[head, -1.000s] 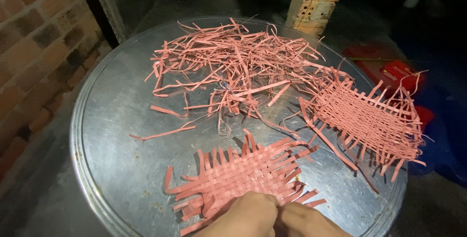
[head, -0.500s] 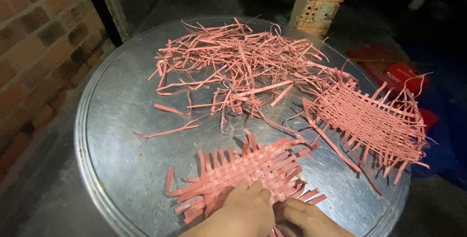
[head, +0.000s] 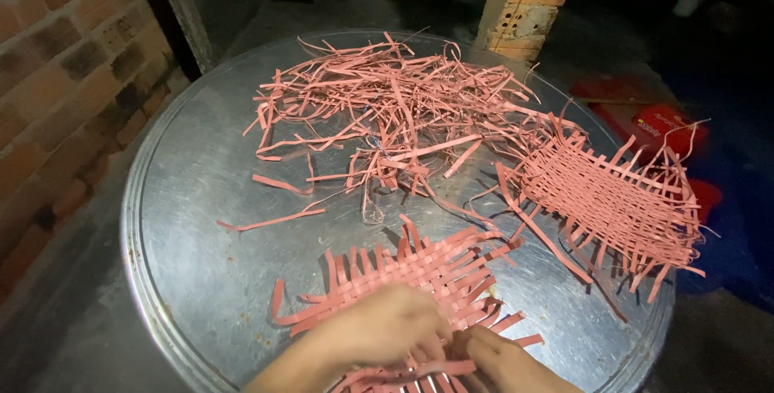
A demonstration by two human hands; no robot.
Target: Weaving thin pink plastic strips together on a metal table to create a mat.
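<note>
- Head view: your left hand [head: 379,332] lay palm-down on the near part of a small woven mat of pink strips [head: 419,276], fingers curled over the weave and pressing it against the round metal tray [head: 185,199].
- Your right hand [head: 504,361] sat just beside the left, at the mat's near right corner, with its fingertips [head: 472,345] pinched on one pink strip [head: 419,369] that ran across the bottom edge of the mat.
- The grip of the left hand was a loose cover over the mat; whether it clamped any single strip, you could not tell from this view, since the fingers hid the weave beneath them.
- The small mat lay flat at the near edge of the tray, its loose strip ends sticking out to the left, the far side and the right.
- A larger woven mat [head: 613,199], also pink, rested on the right side of the tray, partly overhanging the rim, well apart from both hands.
- A tangled pile of loose pink strips [head: 387,111] filled the far middle of the tray, with a few stray strips trailing toward the near mat.
- A brick wall [head: 56,62] stood to the left of the tray, and a brick pillar [head: 528,2] behind it.
</note>
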